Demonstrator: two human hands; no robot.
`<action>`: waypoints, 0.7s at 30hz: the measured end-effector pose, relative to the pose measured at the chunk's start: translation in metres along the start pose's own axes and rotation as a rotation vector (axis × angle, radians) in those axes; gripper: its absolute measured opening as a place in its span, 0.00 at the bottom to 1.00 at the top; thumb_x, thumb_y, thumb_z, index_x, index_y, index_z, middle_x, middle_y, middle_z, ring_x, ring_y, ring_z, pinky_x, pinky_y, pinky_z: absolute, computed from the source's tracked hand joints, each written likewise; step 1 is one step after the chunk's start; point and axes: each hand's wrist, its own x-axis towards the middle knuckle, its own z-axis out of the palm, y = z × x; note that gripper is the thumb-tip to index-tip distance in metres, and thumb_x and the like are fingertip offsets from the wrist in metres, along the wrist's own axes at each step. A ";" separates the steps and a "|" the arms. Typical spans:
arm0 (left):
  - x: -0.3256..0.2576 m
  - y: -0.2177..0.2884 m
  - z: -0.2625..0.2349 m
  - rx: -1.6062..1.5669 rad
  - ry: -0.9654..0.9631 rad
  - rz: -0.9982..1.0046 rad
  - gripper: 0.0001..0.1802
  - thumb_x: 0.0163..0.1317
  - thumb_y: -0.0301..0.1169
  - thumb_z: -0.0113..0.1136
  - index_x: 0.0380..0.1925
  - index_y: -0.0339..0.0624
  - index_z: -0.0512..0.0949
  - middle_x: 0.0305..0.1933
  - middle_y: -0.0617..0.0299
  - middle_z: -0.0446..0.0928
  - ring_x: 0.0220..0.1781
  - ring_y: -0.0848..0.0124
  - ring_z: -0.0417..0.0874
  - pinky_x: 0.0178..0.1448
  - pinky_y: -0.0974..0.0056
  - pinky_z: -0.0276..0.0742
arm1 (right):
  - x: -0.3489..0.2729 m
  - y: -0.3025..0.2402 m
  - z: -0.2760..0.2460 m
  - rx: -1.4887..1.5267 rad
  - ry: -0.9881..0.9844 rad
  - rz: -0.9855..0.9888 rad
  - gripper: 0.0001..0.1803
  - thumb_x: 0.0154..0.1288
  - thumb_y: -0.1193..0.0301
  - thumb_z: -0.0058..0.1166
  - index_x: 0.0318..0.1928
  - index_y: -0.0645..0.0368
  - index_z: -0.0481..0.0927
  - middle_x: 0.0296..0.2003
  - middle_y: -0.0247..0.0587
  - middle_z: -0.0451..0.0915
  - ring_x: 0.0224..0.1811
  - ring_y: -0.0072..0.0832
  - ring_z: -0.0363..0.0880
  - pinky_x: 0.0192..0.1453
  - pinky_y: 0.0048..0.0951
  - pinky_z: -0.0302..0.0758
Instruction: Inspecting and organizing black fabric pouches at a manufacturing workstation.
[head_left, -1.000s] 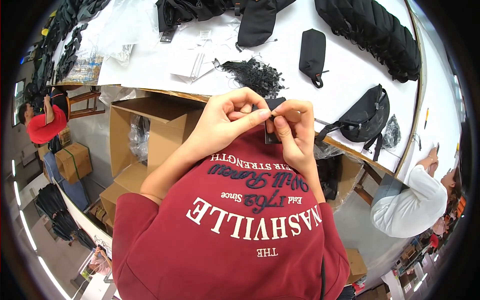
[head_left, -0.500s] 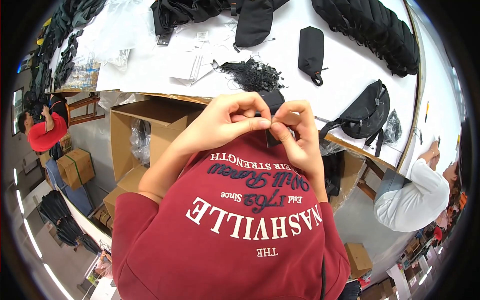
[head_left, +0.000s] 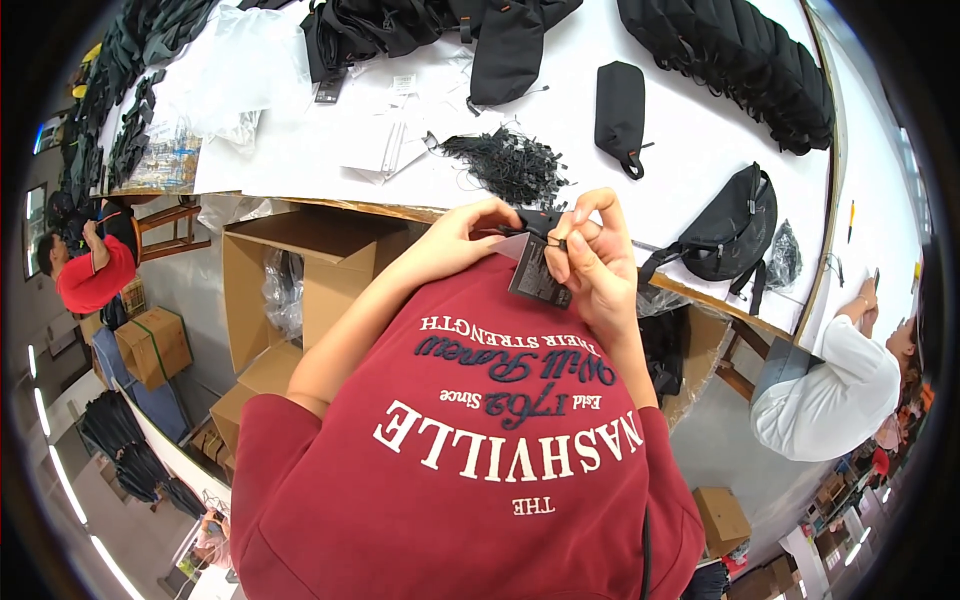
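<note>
At the table's near edge, my left hand (head_left: 466,238) is closed on a small black fabric pouch (head_left: 537,220), of which only a part shows between my hands. My right hand (head_left: 600,255) pinches the thin black cord of a dark hang tag (head_left: 540,272). The tag hangs below the fingers, tilted, with its printed side in view. Just beyond my hands lies a tangled heap of black tag cords (head_left: 515,165). A flat black pouch (head_left: 620,112) with a loop at its end rests farther right.
On the white table (head_left: 300,165) lie white cards (head_left: 385,150), clear plastic bags (head_left: 235,75), a black waist bag (head_left: 735,225) and a long row of black pouches (head_left: 735,70). An open cardboard box (head_left: 330,265) stands below the edge. People sit at the left (head_left: 95,265) and right (head_left: 830,400).
My right hand has turned and drawn up, fingers raised, and the hang tag now shows its face below it. My left hand has shifted slightly left, apart from the right.
</note>
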 end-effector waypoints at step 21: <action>0.004 0.048 -0.006 0.503 0.279 0.579 0.14 0.44 0.23 0.69 0.31 0.37 0.75 0.33 0.58 0.77 0.36 0.65 0.77 0.36 0.65 0.73 | -0.023 -0.064 -0.019 0.175 -0.250 -0.402 0.10 0.64 0.78 0.45 0.38 0.56 0.58 0.13 0.33 0.64 0.09 0.17 0.59 0.15 0.20 0.53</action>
